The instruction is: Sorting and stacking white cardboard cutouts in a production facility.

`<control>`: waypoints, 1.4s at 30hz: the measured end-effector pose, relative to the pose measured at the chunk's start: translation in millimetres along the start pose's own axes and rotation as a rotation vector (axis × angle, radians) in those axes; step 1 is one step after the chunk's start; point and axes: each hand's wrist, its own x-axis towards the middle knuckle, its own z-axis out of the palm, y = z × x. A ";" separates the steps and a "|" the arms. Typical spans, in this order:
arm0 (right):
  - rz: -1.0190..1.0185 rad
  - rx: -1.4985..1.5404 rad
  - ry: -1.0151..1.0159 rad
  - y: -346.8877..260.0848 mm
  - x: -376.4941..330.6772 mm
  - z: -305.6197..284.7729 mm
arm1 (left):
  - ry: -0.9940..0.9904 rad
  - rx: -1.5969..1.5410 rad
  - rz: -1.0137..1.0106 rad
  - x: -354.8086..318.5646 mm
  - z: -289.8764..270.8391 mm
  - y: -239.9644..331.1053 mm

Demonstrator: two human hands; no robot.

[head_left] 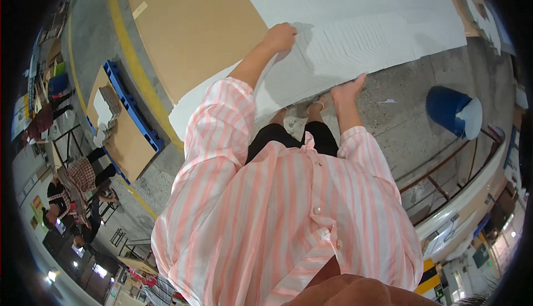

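A large white sheet (pixel 355 39), with rows of fine creases or cut lines, lies over a brown board (pixel 194 23) in front of me. Bent fingers close my left hand (pixel 281 36) at the sheet's left part, where it casts a shadow; the fingertips are partly hidden. At the near edge, my right hand (pixel 348 89) grips the sheet from below, its thumb up along the rim and its other fingers mostly hidden. A white strip runs on under my left forearm toward the lower left.
To the right stands a blue bin (pixel 448 110) with a whitish piece at its mouth. On the left, a blue pallet (pixel 129 103) bears brown board and stacked pale pieces (pixel 106 109). Other people (pixel 83 178) are farther left. A metal-legged table (pixel 472 195) stands at lower right.
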 end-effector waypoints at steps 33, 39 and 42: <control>0.264 -0.026 -0.173 43.0 -51.2 -4.1 | -0.008 0.011 -0.160 -65.7 1.4 -53.1; -0.079 -1.362 -0.393 63.1 -34.0 -123.6 | -0.060 0.073 -0.174 -119.9 -49.1 -85.2; -0.221 -1.667 -0.874 79.9 -79.8 -82.7 | -0.030 0.002 -0.268 -165.7 -46.1 -103.8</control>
